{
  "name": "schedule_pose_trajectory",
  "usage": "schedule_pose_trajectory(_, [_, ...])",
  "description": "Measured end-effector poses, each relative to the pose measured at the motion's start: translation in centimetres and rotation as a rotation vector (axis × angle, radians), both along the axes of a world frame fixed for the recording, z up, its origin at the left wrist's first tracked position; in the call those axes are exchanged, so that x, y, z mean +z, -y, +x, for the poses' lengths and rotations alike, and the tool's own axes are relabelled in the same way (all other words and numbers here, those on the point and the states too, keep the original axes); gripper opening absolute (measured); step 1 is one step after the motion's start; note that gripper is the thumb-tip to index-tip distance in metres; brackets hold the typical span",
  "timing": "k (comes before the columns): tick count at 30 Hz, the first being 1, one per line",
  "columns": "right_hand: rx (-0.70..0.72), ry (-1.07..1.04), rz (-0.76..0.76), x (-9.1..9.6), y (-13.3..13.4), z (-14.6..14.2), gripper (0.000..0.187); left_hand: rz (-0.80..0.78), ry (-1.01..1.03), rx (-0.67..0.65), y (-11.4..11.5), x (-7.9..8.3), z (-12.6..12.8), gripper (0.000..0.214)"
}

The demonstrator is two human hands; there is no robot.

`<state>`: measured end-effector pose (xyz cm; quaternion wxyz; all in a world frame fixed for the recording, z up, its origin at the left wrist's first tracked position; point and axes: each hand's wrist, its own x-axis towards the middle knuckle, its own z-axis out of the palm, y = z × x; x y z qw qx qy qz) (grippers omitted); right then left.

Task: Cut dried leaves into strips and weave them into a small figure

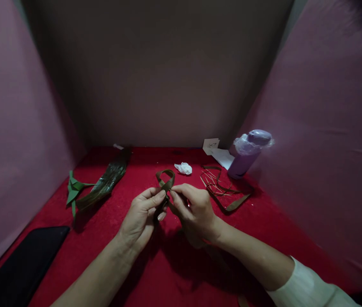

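Between my hands is a flat dark olive-green strip, leaf-like or ribbon-like, bent into a loop (167, 175) that stands up above my fingertips. My left hand (143, 214) pinches the strip where it crosses, thumb on top and fingers beneath. From the right, my right hand (195, 209) pinches at the same crossing with thumb and forefinger. Part of the strip hangs below between the hands, in shadow. What exactly lies under the fingertips is hidden.
At left lie a folded green leaf shape (75, 187), a bundle of long dark leaves (112, 175) and a black flat object (24, 264). Crumpled white tissue (183, 168), a loose brown-green strip (233, 205), thin sticks (214, 185), white papers (222, 157) and a purple container (243, 162) lie beyond and right.
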<state>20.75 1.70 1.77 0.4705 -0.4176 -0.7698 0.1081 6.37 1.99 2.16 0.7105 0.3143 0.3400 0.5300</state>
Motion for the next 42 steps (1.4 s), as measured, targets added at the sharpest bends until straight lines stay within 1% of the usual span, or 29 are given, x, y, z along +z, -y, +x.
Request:
schedule_pose_trajectory(3, [0.125, -0.332, -0.366, 0.4, -0.2, -0.4, 0.018, 0.006, -0.007, 0.004, 0.0, 0.0, 0.0, 0.010])
schedule_pose_trajectory(6, [0.297, -0.623, -0.706, 0.6, -0.6, -0.6, 0.022, 0.012, -0.014, -0.009, -0.1, -0.1, -0.1, 0.013])
schedule_pose_trajectory(8, [0.383, -0.744, -0.843, 0.6, -0.9, -0.5, 0.021, 0.013, -0.019, -0.007, -0.1, -0.1, 0.0, 0.013])
schedule_pose_trajectory(10, [0.433, -0.804, -0.898, 0.7, -1.1, -0.4, 0.020, 0.013, -0.024, -0.001, -0.2, -0.1, 0.0, 0.013])
schedule_pose_trajectory(13, [0.454, -0.799, -0.919, 0.7, -1.2, -0.4, 0.021, 0.014, -0.030, -0.005, -0.1, -0.1, 0.0, 0.014])
schedule_pose_trajectory(15, [0.440, -0.764, -0.900, 0.6, -1.3, -0.3, 0.021, 0.012, -0.034, -0.014, -0.1, -0.1, 0.0, 0.014])
schedule_pose_trajectory(19, [0.404, -0.636, -0.768, 0.3, -1.7, 0.0, 0.025, 0.019, -0.035, -0.002, -0.1, 0.0, 0.1, 0.012])
schedule_pose_trajectory(21, [0.421, -0.580, -0.701, 0.0, -1.9, 0.1, 0.026, 0.019, -0.030, 0.012, 0.0, 0.1, 0.1, 0.010])
schedule_pose_trajectory(23, [0.446, -0.552, -0.666, -0.2, -2.1, 0.3, 0.026, 0.017, -0.032, 0.013, 0.1, 0.1, 0.1, 0.011])
schedule_pose_trajectory(26, [0.476, -0.548, -0.688, -0.4, -2.3, 0.4, 0.028, 0.021, -0.033, -0.011, 0.2, 0.2, 0.1, 0.019])
schedule_pose_trajectory(29, [0.447, -0.555, -0.722, -0.7, -2.6, 0.4, 0.030, 0.018, -0.017, -0.032, 0.3, 0.2, 0.1, 0.021])
schedule_pose_trajectory(31, [0.444, -0.556, -0.725, -0.7, -2.7, 0.5, 0.029, 0.013, -0.006, -0.025, 0.3, 0.2, 0.1, 0.021])
schedule_pose_trajectory(34, [0.504, -0.554, -0.716, -0.5, -2.7, 0.6, 0.026, 0.009, 0.001, 0.007, 0.3, 0.3, 0.0, 0.024])
schedule_pose_trajectory(36, [0.521, -0.551, -0.697, -0.2, -2.5, 0.6, 0.026, 0.017, -0.003, 0.033, 0.2, 0.3, -0.1, 0.025])
schedule_pose_trajectory(38, [0.499, -0.535, -0.676, 0.1, -2.3, 0.4, 0.028, 0.026, -0.013, 0.066, 0.1, 0.4, -0.1, 0.026])
schedule_pose_trajectory(42, [0.359, -0.581, -0.541, 0.2, -1.7, -0.1, 0.023, 0.019, -0.040, 0.088, 0.1, 0.1, 0.2, 0.028])
